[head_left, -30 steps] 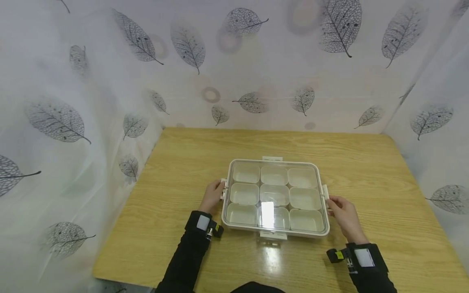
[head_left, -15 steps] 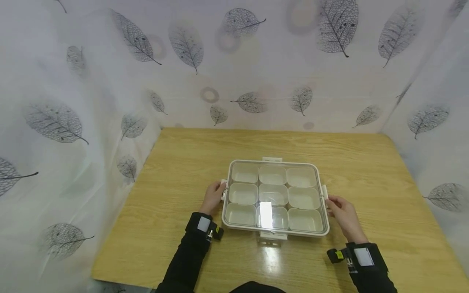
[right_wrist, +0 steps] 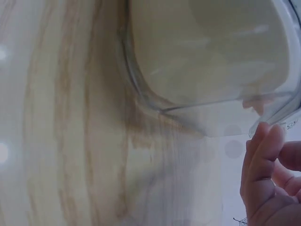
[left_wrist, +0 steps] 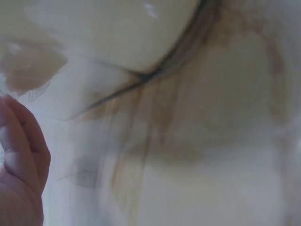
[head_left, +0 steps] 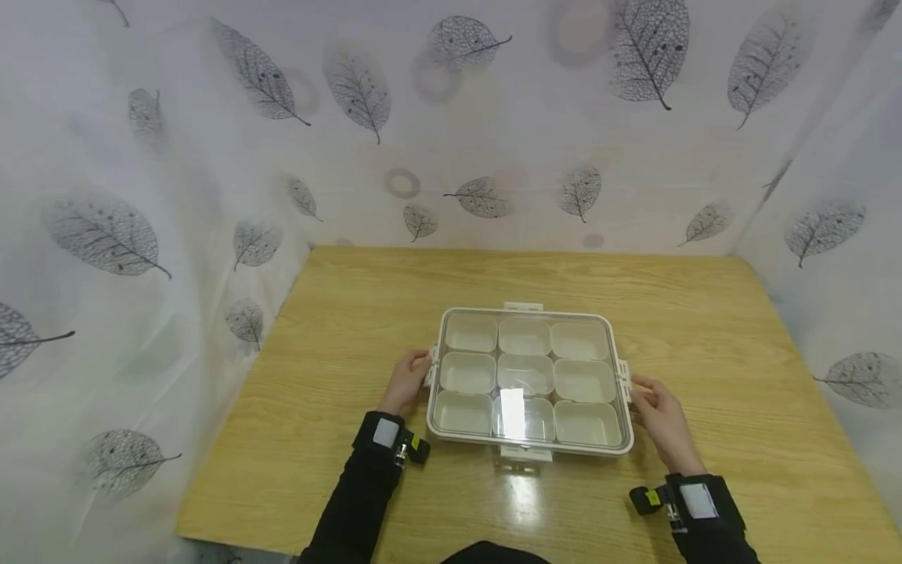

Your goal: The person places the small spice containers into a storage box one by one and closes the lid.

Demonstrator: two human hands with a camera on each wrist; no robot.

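Note:
A shallow storage box point(head_left: 530, 448) with a clear lid stands on the table; several cream compartments point(head_left: 470, 373) show through the lid. My left hand point(head_left: 405, 384) is at the box's left side, fingertips at the white left latch point(head_left: 431, 368). On the opposite side, my right hand point(head_left: 661, 415) has its fingertips at the right latch point(head_left: 624, 381). Both side latches lie close against the box. The left wrist view shows my left fingers point(left_wrist: 28, 141) together and slightly bent. In the right wrist view, my right fingers point(right_wrist: 263, 160) reach up to the box's edge, thumb behind them.
Latches at the front point(head_left: 525, 453) and back point(head_left: 524, 306) of the box jut outward. The wooden table point(head_left: 380, 290) extends around it, with leaf-printed curtains point(head_left: 521, 125) behind and at both sides. A black head-like shape point(head_left: 493, 553) shows at the bottom edge.
The left and right latches, which stood out from the rim, have swung down against the box's sides. My fingers have shifted slightly with them. The box has stayed in place.

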